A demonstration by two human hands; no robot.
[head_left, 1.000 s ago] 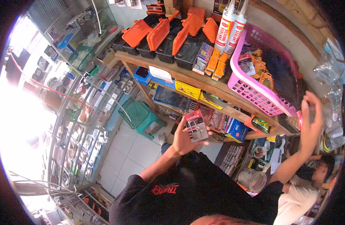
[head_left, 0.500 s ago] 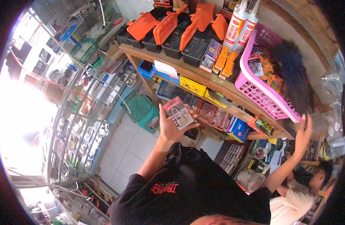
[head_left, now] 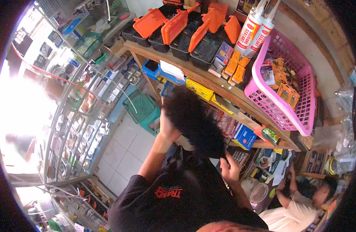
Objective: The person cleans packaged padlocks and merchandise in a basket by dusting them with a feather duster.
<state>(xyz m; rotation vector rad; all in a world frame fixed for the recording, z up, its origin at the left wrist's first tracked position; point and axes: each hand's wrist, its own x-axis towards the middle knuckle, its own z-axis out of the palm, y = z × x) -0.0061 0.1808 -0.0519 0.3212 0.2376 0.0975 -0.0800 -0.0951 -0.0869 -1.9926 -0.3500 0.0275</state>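
Observation:
A black fluffy duster [head_left: 193, 120] is in front of my chest and covers the fingers of my left hand [head_left: 168, 129]. That hand is raised in the same pose as before, when it held a carded padlock; the card is now hidden behind the duster. My right hand [head_left: 230, 168] is at the duster's lower end, fingers curled around its mostly hidden handle. To the upper right, the pink basket [head_left: 280, 102] rests on the wooden shelf [head_left: 209, 79] and holds orange packets and a carded item.
Black bins with orange lids [head_left: 178, 27] and silicone sealant tubes [head_left: 251, 34] line the shelf top. Below it are yellow boxes [head_left: 201, 89] and a blue box [head_left: 243, 137]. A green basket [head_left: 137, 106] is at left. Another person [head_left: 298, 205] is at lower right.
My right hand has swung from beside the pink basket to my chest, bringing the duster over my left hand. The basket's contents are now uncovered. My left hand has shifted slightly left.

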